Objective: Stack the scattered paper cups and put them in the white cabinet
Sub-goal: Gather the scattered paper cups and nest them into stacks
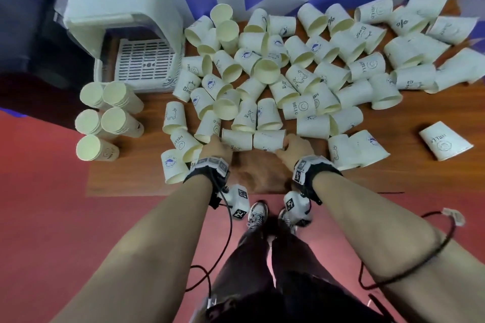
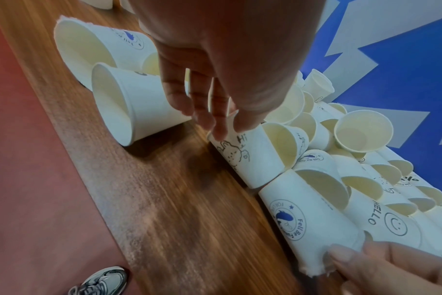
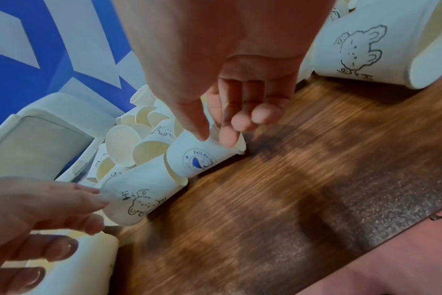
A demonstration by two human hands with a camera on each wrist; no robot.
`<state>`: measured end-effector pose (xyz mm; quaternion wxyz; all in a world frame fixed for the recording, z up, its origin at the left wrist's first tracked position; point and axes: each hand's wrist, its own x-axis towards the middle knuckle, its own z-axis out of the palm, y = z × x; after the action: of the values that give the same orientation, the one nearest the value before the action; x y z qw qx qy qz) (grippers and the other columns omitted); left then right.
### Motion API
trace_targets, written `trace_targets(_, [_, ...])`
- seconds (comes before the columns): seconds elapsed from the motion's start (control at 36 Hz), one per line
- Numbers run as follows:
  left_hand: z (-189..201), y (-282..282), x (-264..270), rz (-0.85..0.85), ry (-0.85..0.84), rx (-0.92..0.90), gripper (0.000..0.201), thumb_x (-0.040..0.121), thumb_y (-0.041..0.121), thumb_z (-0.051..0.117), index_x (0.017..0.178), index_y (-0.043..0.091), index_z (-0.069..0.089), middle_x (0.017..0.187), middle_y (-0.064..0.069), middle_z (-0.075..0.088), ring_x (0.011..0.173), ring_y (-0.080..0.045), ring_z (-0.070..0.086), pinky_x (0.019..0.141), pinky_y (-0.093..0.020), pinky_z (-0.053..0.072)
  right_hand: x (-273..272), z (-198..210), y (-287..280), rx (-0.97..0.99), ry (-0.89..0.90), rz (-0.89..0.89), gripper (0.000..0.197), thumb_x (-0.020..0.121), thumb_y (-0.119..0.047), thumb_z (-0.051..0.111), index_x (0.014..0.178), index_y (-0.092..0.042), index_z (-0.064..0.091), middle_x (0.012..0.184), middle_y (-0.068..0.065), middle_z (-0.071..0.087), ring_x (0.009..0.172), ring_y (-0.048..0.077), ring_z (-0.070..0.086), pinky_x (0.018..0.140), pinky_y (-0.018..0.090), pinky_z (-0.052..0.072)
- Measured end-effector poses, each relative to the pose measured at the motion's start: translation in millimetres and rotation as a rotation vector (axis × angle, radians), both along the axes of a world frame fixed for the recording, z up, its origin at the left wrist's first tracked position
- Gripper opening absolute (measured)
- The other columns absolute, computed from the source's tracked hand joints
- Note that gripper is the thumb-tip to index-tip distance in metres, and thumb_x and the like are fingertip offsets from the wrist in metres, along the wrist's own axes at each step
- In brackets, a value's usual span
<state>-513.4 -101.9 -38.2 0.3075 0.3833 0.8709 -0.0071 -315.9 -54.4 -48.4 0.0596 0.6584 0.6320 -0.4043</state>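
Observation:
Many white paper cups (image 1: 301, 73) lie scattered on their sides across the wooden table (image 1: 262, 173). My left hand (image 1: 219, 143) pinches the base of a bear-print cup (image 2: 250, 159) lying near the table's front edge; thumb and fingertips (image 2: 215, 127) close on it. My right hand (image 1: 287, 144) pinches the base of a whale-logo cup (image 3: 197, 157) just to its right. The two cups lie mouth to mouth, touching. The white cabinet (image 1: 123, 34) stands at the back left with its front open and a slotted tray inside.
Several finished cup stacks (image 1: 105, 118) stand upright left of the pile, in front of the cabinet. One cup (image 1: 444, 140) lies alone at the right. A dark object (image 1: 26, 60) sits left of the cabinet. Red floor and my shoes (image 1: 258, 214) lie below the table edge.

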Motion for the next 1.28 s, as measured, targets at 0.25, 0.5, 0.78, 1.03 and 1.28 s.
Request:
trace_targets(0.25, [3.9,9.5,-6.1,-0.104,-0.076,-0.017,0.02,0.09,0.028,0.057,0.098,0.012,0.063,0.089,-0.005,0.062,0.075,-0.023,0.053,0.061,-0.028,0.036,2.7,7.4,6.1,-0.028,-0.048,0.032,0.03,0.092,-0.026,0.059,0.114,-0.008,0.065,0.117,0.011,0.065,0.109,0.029,0.06,0.081,0.028,0.042])
trace_targets(0.5, [46.7,21.2,-4.4,-0.17,-0.005,0.138,0.015,0.086,0.022,0.059,0.093,0.014,0.069,0.09,-0.005,0.064,0.078,-0.022,0.056,0.066,-0.026,0.042,9.6,51.8,27.1,0.182,-0.099,0.274,0.011,0.091,-0.019,0.051,0.085,-0.012,0.057,0.083,-0.002,0.05,0.083,0.017,0.047,0.065,0.022,0.034])
trace_targets(0.78, [83.3,-8.5,-28.5,-0.077,0.085,0.17,0.016,0.078,0.025,0.06,0.093,0.023,0.061,0.091,-0.002,0.063,0.084,-0.025,0.061,0.068,-0.033,0.05,-45.1,88.2,27.9,0.304,-0.084,0.462,0.023,0.088,-0.027,0.058,0.11,-0.019,0.063,0.11,0.009,0.064,0.103,0.03,0.061,0.082,0.034,0.047])
trace_targets(1.03, [99.3,-49.5,-101.7,0.06,0.119,0.27,0.009,0.077,0.024,0.059,0.085,0.027,0.061,0.093,-0.006,0.066,0.085,-0.031,0.063,0.072,-0.035,0.054,-136.2,112.3,-5.8,0.376,-0.045,0.665,0.021,0.084,-0.019,0.057,0.104,-0.015,0.06,0.101,0.009,0.063,0.091,0.03,0.061,0.073,0.032,0.051])
trace_targets(1.28, [93.9,-96.7,-210.8,0.074,0.121,0.343,0.009,0.08,0.021,0.058,0.089,0.023,0.058,0.097,-0.013,0.068,0.094,-0.034,0.063,0.072,-0.034,0.048,-250.9,113.7,-44.6,0.397,-0.047,0.664,0.021,0.086,-0.026,0.057,0.105,-0.017,0.057,0.099,0.009,0.063,0.092,0.03,0.061,0.071,0.031,0.048])
